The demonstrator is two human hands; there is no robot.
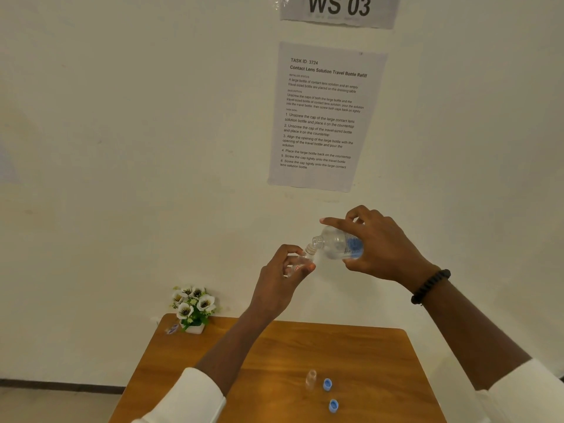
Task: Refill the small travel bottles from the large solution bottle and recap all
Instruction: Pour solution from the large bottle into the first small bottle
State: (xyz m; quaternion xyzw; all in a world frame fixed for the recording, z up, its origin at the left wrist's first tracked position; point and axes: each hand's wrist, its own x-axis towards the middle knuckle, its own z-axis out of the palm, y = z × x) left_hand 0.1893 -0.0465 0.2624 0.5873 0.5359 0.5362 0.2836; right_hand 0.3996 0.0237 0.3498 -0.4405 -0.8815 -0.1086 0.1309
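Standing against pale wall (122, 148): wooden table (274, 355); both hands' fingers gripping bottles, taped sheet (323, 117) above.

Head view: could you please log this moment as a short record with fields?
left hand: grips small bottle, uncapped, tilted, raised above table
right hand: grips large bottle, tipped, mouth at small bottle's mouth
on table: clear cap, two blue caps
table corner: potted flowers
wall: task sheet, sign reading WS 03
stage: pouring pose; no bottle recapped
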